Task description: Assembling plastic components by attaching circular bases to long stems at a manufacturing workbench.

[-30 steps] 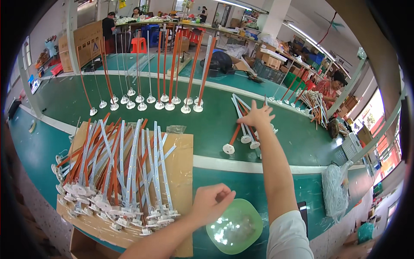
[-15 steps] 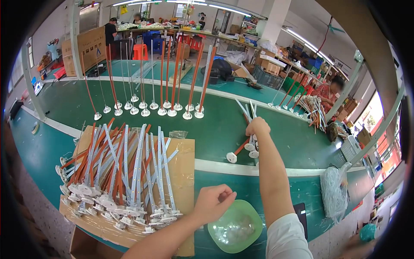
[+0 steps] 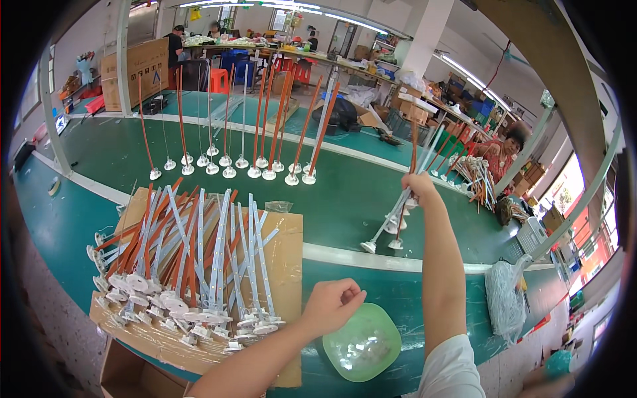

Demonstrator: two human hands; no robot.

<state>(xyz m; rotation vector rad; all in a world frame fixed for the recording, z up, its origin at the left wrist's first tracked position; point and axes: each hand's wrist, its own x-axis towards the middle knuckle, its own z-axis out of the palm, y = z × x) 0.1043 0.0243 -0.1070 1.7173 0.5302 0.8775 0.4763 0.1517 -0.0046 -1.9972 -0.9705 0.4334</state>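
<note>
Green table top (image 3: 345,199) runs across the room w/ a pale stripe along its near part. Person's right hand (image 3: 417,189) is raised out far-right over the green, arm nearly straight, fist clamped round a small bunch of rods (image 3: 393,222): a few pale ones and at least one orange. Rods hang tilted, tops poking up past the fist, round white bases down near the stripe, at or just above the surface; can't tell if they touch it.

Left hand (image 3: 340,304) sits low and near, forearm coming in from the bottom edge. Fingers curled into a loose fist, knuckles up; whether anything is inside, can't tell. It hovers just left of a pale green bowl (image 3: 362,346), which holds a few small clear bits. Hands well apart.

Left of that hand lies a cardboard sheet (image 3: 282,229) loaded w/ a flat pile of rods (image 3: 192,255), orange and light blue mixed, white disc bases toward the near edge.

Far side of the table: row of upright rods (image 3: 262,132) standing on their bases, mostly orange, some pale. Clear plastic bag (image 3: 504,298) hangs at the right edge. Another person (image 3: 507,142) works at far right beside a heap of similar rods.
</note>
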